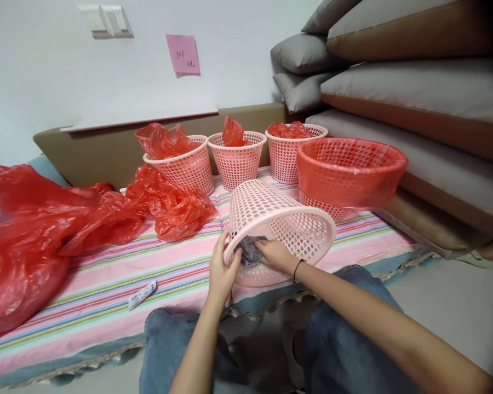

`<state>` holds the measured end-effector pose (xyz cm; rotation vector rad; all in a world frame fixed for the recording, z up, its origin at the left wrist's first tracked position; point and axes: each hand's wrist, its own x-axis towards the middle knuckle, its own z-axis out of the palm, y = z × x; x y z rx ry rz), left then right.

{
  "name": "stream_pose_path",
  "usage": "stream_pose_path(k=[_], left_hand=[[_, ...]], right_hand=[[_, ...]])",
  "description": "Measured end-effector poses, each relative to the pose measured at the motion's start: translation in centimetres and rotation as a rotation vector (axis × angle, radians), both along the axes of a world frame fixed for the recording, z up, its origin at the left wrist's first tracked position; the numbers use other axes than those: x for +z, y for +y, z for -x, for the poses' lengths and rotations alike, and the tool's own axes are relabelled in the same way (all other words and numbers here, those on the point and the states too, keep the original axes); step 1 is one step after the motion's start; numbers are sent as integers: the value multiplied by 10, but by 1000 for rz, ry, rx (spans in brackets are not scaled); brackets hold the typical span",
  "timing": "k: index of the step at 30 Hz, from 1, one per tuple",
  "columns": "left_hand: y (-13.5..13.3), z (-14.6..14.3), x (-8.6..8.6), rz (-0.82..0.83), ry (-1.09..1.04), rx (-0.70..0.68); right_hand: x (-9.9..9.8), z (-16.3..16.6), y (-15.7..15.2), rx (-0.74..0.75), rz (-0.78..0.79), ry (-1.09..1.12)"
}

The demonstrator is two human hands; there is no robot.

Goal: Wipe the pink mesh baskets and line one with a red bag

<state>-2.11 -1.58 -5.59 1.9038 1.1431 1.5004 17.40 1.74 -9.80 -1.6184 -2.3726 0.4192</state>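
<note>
A pink perforated plastic basket lies tipped on its side, its mouth turned toward me. My left hand grips the rim at its left, thumb inside and fingers outside. Inside the mouth, my right hand presses a dark grey cloth against the inner wall near the left rim. The right fingertips are partly hidden by the cloth and the basket. A dark band circles my right wrist.
Three upright pink baskets holding red bags stand behind. A basket lined with a red bag is at right. Red plastic bags heap at left. A small white tube lies on the striped cloth. Grey cushions are stacked at right.
</note>
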Motion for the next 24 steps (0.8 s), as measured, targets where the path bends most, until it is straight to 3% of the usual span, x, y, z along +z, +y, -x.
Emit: stream_pose_path(k=[2,4,6,8,11,14,20,24], left_hand=[[-8,0,6,-120,-35,119],[-20,-1,10,-358,-13,226],[-34,-3,13,-571,62,229],[-46,-9,13,-650,140,134],[-55,-22,7,-549,238,-8],[-52,-32,-1,-361,269,-79],[-37,-30,-1,68,77,-310],[-42,-30,9,166,-54,-426]], right_hand=[[14,-7,0,-67,24,73],[28,-17,-3,-99,58,171],[40,-28,-13,-101,102,267],[49,-40,-29,-111,135,337],[55,-57,-58,-100,247,529],[57,-69,-84,47,364,712],[61,-83,-106,232,483,694],[73,-85,-106,264,536,675]])
